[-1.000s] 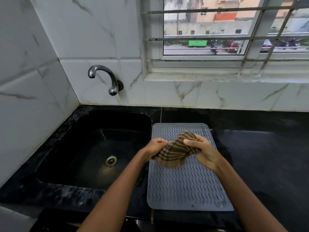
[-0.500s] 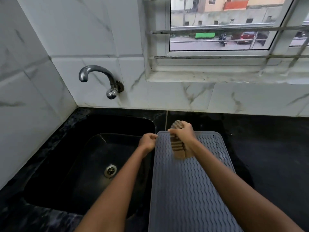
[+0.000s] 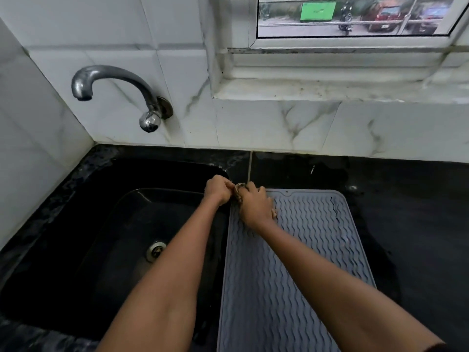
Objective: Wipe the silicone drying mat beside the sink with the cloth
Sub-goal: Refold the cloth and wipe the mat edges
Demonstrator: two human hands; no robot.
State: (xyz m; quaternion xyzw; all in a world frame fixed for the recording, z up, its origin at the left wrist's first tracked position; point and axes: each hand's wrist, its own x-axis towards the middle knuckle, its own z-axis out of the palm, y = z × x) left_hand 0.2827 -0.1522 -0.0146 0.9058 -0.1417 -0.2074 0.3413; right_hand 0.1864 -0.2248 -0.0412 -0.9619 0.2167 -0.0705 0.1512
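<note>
1. Now pressing striped brown cloth (image 3: 239,192), bunched small, on far left corner of grey wavy-ribbed mat (image 3: 299,250) beside black sink (image 3: 76,224).
2. Right hand (image 3: 255,207) curled over it; left hand (image 3: 217,190) fisted, touching.

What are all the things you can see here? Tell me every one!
drying mat: 1, grey with wavy ridges, on the counter right of the sink
cloth: 1, brown striped, bunched at the mat's far left corner, mostly hidden by the hands
sink: 1, black, left side
drain: 1, silver, in the sink bottom
tap: 1, silver, on the wall above the sink
counter: 1, black
wall tiles: white marble
window: 1, white frame, top right
left hand: 1, closed on the cloth
right hand: 1, closed on the cloth
</note>
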